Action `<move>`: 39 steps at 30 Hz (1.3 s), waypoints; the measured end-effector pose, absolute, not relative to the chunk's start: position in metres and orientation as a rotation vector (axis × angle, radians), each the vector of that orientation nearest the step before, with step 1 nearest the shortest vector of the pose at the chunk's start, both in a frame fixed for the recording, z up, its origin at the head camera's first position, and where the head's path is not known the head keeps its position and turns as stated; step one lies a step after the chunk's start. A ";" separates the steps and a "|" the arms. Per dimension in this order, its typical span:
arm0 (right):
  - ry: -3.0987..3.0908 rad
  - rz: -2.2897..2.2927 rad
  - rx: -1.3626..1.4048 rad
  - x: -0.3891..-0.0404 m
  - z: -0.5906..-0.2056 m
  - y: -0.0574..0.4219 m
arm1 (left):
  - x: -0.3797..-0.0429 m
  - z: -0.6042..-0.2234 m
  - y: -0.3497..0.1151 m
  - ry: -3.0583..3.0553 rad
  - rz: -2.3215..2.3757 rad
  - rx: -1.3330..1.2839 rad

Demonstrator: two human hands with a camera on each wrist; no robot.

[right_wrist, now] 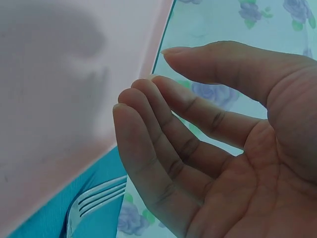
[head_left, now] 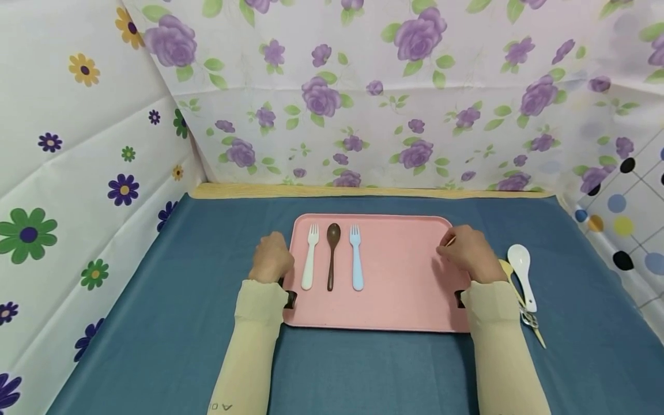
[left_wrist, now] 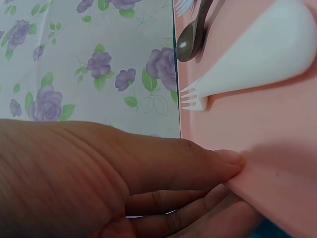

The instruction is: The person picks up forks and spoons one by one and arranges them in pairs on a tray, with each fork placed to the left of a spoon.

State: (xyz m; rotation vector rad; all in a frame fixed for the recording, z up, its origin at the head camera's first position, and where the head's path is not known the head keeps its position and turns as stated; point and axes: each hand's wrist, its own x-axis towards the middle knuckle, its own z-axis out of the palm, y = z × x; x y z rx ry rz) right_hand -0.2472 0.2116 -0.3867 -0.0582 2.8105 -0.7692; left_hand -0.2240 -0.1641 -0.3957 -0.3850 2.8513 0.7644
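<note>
A pink tray (head_left: 399, 276) lies on the blue cloth, bearing a white fork (head_left: 308, 265), a dark brown spoon (head_left: 332, 253) and a light blue fork (head_left: 357, 262) side by side on its left half. At the tray's left edge, my left hand (head_left: 272, 258) grips the rim. The left wrist view shows its thumb (left_wrist: 198, 161) on top of the rim and the other fingers below. By the right edge, my right hand (head_left: 471, 253) hovers with fingers (right_wrist: 136, 134) loosely bent and thumb apart, nothing between them in the right wrist view.
Right of the tray, partly behind the right sleeve, lie a white spoon (head_left: 523, 274), a yellow utensil (head_left: 508, 271) and a metal fork (head_left: 529, 318). Flowered sheets (head_left: 321, 138) rise at the back and sides. A yellowish strip (head_left: 363, 191) edges the cloth's far side.
</note>
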 end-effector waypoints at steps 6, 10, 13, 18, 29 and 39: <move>2.813 -0.773 -0.063 -0.245 -0.386 0.218 | -0.223 -0.396 -0.165 2.860 0.774 -0.363; 2.808 -0.779 -0.054 -0.245 -0.385 0.222 | -0.222 -0.395 -0.167 2.861 0.763 -0.346; 2.807 -0.786 -0.051 -0.246 -0.384 0.224 | -0.222 -0.395 -0.167 2.862 0.761 -0.352; 2.820 -0.789 -0.029 -0.246 -0.383 0.226 | -0.222 -0.394 -0.168 2.862 0.793 -0.334; 2.790 -0.779 0.008 -0.241 -0.379 0.247 | -0.221 -0.395 -0.165 2.845 0.806 -0.333; 2.763 -0.810 0.086 -0.240 -0.384 0.260 | -0.224 -0.397 -0.165 2.854 0.791 -0.321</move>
